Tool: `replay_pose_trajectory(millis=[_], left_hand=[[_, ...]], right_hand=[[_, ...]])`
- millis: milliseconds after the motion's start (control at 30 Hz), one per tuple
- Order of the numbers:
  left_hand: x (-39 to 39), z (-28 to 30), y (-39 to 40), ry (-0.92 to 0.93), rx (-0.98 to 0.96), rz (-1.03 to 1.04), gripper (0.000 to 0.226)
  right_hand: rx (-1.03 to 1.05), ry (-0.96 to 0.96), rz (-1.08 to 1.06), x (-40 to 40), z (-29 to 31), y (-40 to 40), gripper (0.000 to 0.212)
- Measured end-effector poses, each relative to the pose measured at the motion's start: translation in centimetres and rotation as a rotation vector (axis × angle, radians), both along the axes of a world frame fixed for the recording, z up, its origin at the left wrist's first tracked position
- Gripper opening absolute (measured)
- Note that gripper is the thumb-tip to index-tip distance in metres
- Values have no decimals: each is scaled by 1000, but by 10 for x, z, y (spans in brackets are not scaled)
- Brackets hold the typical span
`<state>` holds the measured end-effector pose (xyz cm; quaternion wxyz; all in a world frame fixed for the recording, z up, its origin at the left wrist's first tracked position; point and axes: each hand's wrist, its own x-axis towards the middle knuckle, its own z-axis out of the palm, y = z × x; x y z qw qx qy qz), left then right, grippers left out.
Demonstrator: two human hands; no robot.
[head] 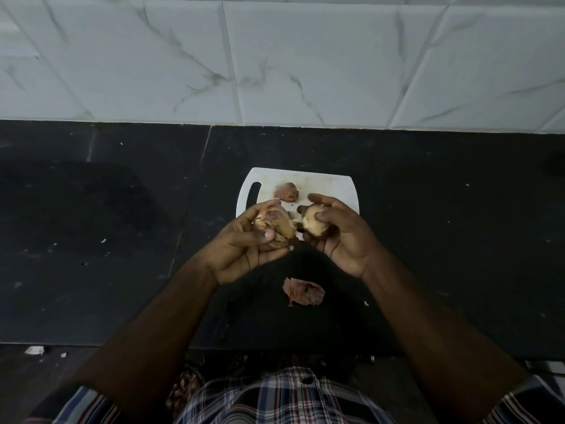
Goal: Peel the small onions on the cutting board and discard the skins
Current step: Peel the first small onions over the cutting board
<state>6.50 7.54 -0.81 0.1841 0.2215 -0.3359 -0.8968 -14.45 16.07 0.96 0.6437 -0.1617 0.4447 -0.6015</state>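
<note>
Two onions, one gripped per hand: left hand's (244, 249) onion (276, 223) long axis slanting down-right; right hand's (339, 234) onion (313, 223) rounder.

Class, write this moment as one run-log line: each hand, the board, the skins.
left hand: holds onion skins | right hand: grips onion | cutting board: one onion piece | counter: loose skin

The cutting board (333, 186) lies on the worktop (122, 240), near the tiled wall (275, 56) behind it. One onion (286, 191) rests on the board. Just before it, above the board's near edge, the left hand (244, 249) holds skins (275, 223) and the right hand (339, 237) holds another onion (312, 224) (side by side, nearly touching). A loose skin (303, 292) lies on the worktop, nearer the person, between the forearms.
</note>
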Motion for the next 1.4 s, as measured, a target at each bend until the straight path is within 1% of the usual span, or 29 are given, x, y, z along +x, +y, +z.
replay_pose_trajectory(millis=[67,133,167,233,267,333,400,467,533,567,633,700,800,867,967,1033,1100,1133,1167,1200,1267,1333,1400], left_hand=[[2,-3,-3,46,68,39,74],[1,-3,-7,11,72,37,70],[-4,-2,-10,-44,57,27,69],[-21,0,-16,-213,-24,25,66],[-32,1,-19,-309,-98,28,66],[-52,2,-25,-490,-309,-7,69],[-71,2,-29,-602,-473,-69,75],[-87,1,-34,-664,-476,-117,73],[-100,-1,-38,-718,-424,-165,61],[-104,-2,-40,-747,-433,-188,55],[-108,-8,-44,-779,-502,-193,52],[-109,-13,-46,-767,-585,-151,54],[-108,-15,-48,-744,-719,-70,56],[-103,-15,-50,-756,-778,-18,54],[-91,-9,-57,-780,-830,4,41],[-78,5,-59,-794,-930,-11,32],[-62,20,-56,-793,-1027,-54,28],[-53,26,-52,-778,-1020,-90,28],[-45,30,-45,-750,-968,-140,29],[-37,31,-36,-712,-885,-196,33],[-25,25,-13,-634,-689,-277,45],[-20,14,10,-509,-477,-220,53],[-22,4,30,-392,-303,-67,51]], right_hand=[[20,-74,-90,-13,-4,6,36],[54,-31,-105,-26,-8,12,40],[71,4,-89,-31,-10,14,43],[117,53,-54,-38,-13,19,48],[147,72,-43,-40,-13,20,48],[212,116,-33,-42,-13,24,45],[241,173,5,-44,-14,29,45],[248,231,48,-46,-15,34,44],[252,260,52,-49,-17,36,42],[255,264,39,-50,-17,37,42],[265,256,-12,-51,-19,36,42],[279,255,-76,-53,-22,37,43],[304,359,-88,-52,-25,39,41],[298,387,-84,-51,-27,38,36],[245,358,-70,-50,-24,35,29],[215,351,-48,-48,-21,34,29],[201,385,-27,-45,-17,33,31],[202,430,-16,-42,-16,33,31],[202,478,-9,-38,-14,33,30],[196,511,-9,-33,-13,32,29],[165,502,-22,-19,-11,32,27],[129,495,-33,-4,-11,32,26],[92,569,-24,9,-13,33,24]])
